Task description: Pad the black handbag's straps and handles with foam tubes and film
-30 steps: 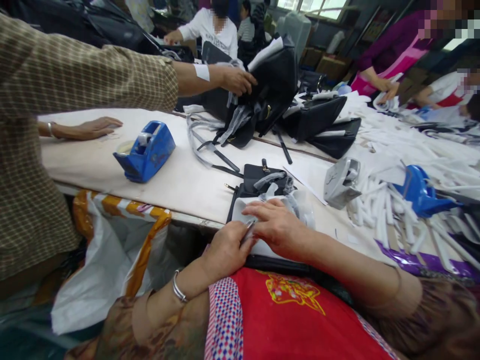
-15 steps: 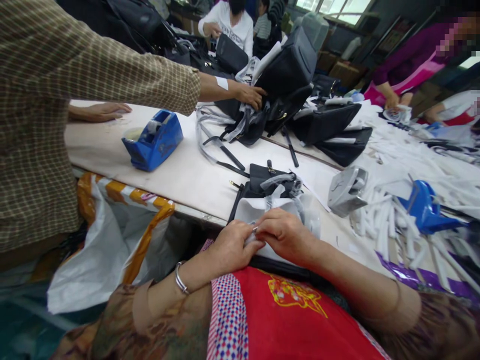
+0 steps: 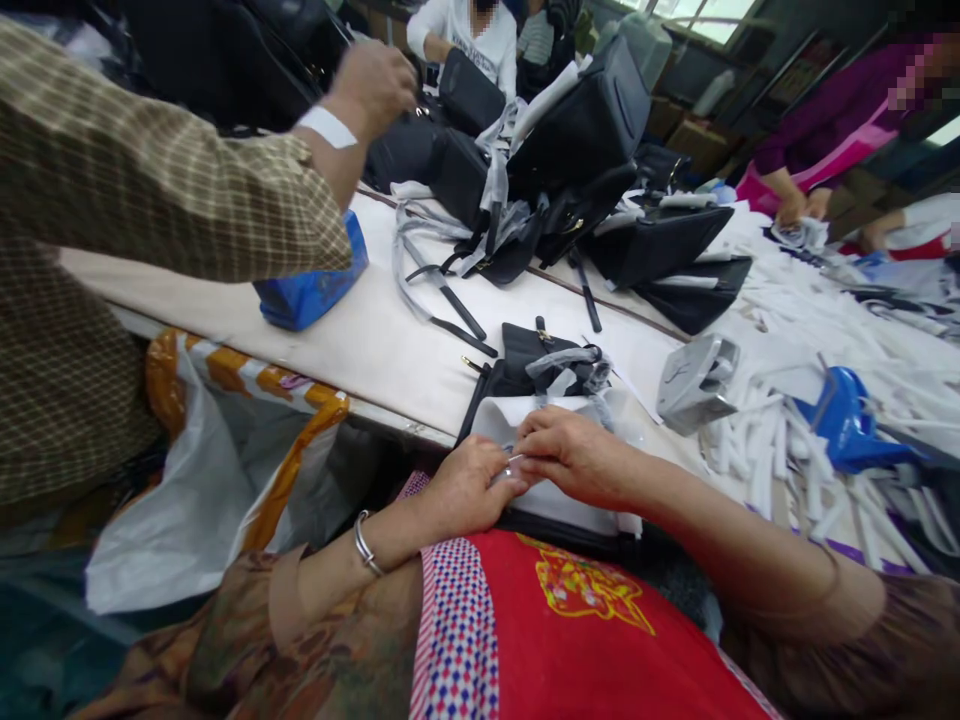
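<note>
A black handbag [image 3: 517, 362] lies at the table edge in front of me, with clear plastic wrap around its strap and a white sheet [image 3: 491, 415] over its near part. My left hand [image 3: 474, 487] rests on the white sheet, fingers curled with thumb toward the right. Close against it, my right hand [image 3: 577, 455] pinches with its fingertips. Between the two hands a small shiny bit shows, too small to name. What each hand grips is mostly hidden by the fingers.
A blue tape dispenser [image 3: 307, 290] stands to the left, partly behind a co-worker's checked sleeve [image 3: 225, 210]. Black bags [image 3: 577, 130] are piled across the table. On the right are a grey dispenser [image 3: 697, 385], another blue dispenser [image 3: 851, 420] and white strips [image 3: 765, 450]. A white sack [image 3: 180, 500] hangs below.
The co-worker's hand has left the bag pile and pulled back to the left, raised. My hands stay together over the white sheet with only slight finger movement.
</note>
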A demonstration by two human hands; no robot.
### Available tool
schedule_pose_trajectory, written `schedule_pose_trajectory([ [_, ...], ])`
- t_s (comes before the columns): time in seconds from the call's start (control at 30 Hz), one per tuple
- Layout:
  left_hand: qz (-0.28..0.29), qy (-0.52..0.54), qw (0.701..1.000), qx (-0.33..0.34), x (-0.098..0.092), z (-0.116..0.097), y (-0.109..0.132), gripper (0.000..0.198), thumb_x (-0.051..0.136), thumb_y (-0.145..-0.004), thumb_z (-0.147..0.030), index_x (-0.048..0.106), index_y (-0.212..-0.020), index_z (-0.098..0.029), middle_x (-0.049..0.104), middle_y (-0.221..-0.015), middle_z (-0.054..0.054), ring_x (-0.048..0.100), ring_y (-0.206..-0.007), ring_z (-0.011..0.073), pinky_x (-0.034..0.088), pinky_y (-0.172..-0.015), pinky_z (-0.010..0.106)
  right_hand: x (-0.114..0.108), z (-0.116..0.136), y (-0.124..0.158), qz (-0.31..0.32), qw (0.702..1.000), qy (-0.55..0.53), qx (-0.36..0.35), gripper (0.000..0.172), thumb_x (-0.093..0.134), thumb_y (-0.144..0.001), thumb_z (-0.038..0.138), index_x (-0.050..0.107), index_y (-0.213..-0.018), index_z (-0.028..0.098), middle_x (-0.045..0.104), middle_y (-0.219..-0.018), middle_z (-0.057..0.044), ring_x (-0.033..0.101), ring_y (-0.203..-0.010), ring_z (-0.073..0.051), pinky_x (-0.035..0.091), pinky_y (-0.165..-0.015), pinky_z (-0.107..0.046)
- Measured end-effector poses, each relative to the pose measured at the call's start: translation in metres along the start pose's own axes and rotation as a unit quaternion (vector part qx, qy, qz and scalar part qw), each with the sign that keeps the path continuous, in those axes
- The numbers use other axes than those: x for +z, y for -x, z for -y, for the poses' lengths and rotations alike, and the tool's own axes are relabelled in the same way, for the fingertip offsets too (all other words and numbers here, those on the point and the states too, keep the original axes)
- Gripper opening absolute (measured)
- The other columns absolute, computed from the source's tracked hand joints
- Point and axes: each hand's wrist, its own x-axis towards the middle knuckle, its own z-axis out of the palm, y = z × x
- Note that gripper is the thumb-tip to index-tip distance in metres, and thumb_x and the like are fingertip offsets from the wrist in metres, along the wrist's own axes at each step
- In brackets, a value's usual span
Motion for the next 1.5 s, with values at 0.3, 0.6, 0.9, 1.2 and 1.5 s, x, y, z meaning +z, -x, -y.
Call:
schedule_pose_trajectory([
  [0.3,0.014,-0.01,1.0,-0.002,0.0,0.003,0.002,0.022,0.054,-0.09,-0.034,0.064,-0.086,-0.015,0.063,-0.084,0.006,0.057,-0.089,0.0208,0.046,-0.081,0.032,0.006,0.005,-0.016,0.015,0.996,0.045,0.078,0.015,0.062,-0.08,0.013,0.064,-0.066,0.015,0.057,-0.074,-0.002,0.053,-0.076,-0.015,0.037,-0.068,-0.027],
  [0.6,-0.004,-0.012,1.0,-0.011,0.001,-0.001,-0.001,0.022,0.053,-0.089,-0.031,0.066,-0.081,-0.016,0.066,-0.078,0.005,0.06,-0.08,0.0197,0.043,-0.073,0.031,0.027,-0.005,-0.003,-0.097,0.974,0.17,-0.11,0.019,0.052,-0.086,0.013,0.057,-0.068,0.016,0.055,-0.072,-0.006,0.042,-0.071,-0.018,0.032,-0.067,-0.034],
  [0.9,0.012,0.032,0.999,0.016,0.002,0.007,-0.004,0.032,0.05,-0.091,-0.034,0.067,-0.071,-0.017,0.064,-0.069,0.001,0.057,-0.071,0.0151,0.04,-0.07,0.027,0.023,-0.016,0.019,-0.059,0.936,0.257,-0.234,0.016,0.049,-0.095,0.021,0.063,-0.089,0.017,0.063,-0.09,-0.006,0.049,-0.088,-0.02,0.033,-0.081,-0.038],
  [1.2,0.092,0.108,0.99,0.01,-0.019,-0.007,-0.004,0.024,0.051,-0.09,-0.033,0.068,-0.085,-0.017,0.065,-0.086,0.001,0.056,-0.083,0.0162,0.043,-0.079,0.026,0.04,-0.02,0.034,-0.157,0.919,0.279,-0.228,0.019,0.043,-0.096,0.014,0.062,-0.099,0.014,0.066,-0.099,-0.004,0.052,-0.1,-0.019,0.034,-0.093,-0.038],
  [1.5,0.058,0.123,0.99,-0.039,-0.009,-0.01,-0.003,0.034,0.046,-0.093,-0.043,0.067,-0.085,-0.017,0.065,-0.085,0.002,0.059,-0.085,0.0175,0.045,-0.08,0.027,0.05,-0.025,0.043,-0.232,0.905,0.285,-0.213,0.019,0.049,-0.094,0.015,0.063,-0.107,0.011,0.069,-0.106,-0.004,0.055,-0.105,-0.021,0.038,-0.093,-0.039],
])
